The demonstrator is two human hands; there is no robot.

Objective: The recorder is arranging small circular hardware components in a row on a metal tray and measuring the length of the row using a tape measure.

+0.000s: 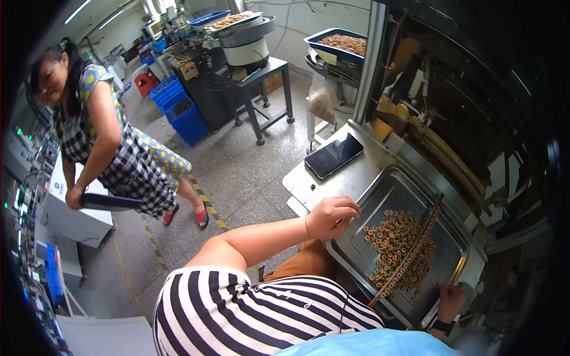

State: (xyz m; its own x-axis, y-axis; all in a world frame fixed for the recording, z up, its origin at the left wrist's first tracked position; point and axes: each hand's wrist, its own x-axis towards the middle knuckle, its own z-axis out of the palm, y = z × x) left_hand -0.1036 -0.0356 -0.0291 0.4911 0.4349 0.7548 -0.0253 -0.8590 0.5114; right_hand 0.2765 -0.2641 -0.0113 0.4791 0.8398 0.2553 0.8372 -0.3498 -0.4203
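A shallow metal tray (369,215) lies in front of me, holding a heap of small ring-shaped parts (395,237), tan with dark and greenish tones. Across the heap runs a long thin rod (436,207), with rings seemingly strung along it. My left hand (332,218) is at the tray's left rim, its fingers curled in; whatever they may hold is hidden. At the tray's lower right corner, my right hand (450,302) is closed. Just above it is a narrow yellow strip (459,268); I cannot tell whether the hand grips it.
A black phone (334,155) and a small dark piece (313,187) lie on the metal bench left of the tray. Machinery (439,124) stands close behind it. At left, a person (119,136) holds a dark blue tray (111,202). Blue crates (184,115) sit on the floor.
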